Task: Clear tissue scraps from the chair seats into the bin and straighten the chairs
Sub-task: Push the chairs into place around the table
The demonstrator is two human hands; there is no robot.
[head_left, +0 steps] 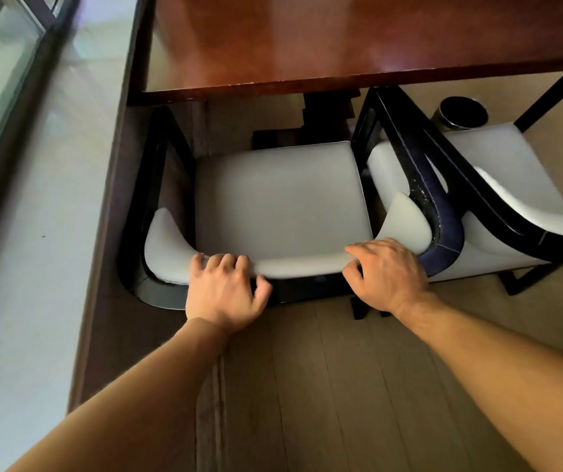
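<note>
A black-framed chair with a pale grey seat (280, 195) stands just below me, its front partly under the table. My left hand (225, 291) grips the top of its curved backrest (300, 265) on the left, fingers curled over the padded edge. My right hand (389, 274) grips the same backrest on the right. No tissue scraps show on this seat. A second chair (511, 185) of the same kind stands to the right, angled, its seat also bare. A round black bin (462, 114) sits on the floor beyond it.
A reddish-brown wooden table (341, 39) fills the top of the view, with a dark pedestal (327, 110) beneath. A dark skirting and pale ledge (35, 233) with a glass window run along the left. Wooden floorboards (324, 386) lie under my arms.
</note>
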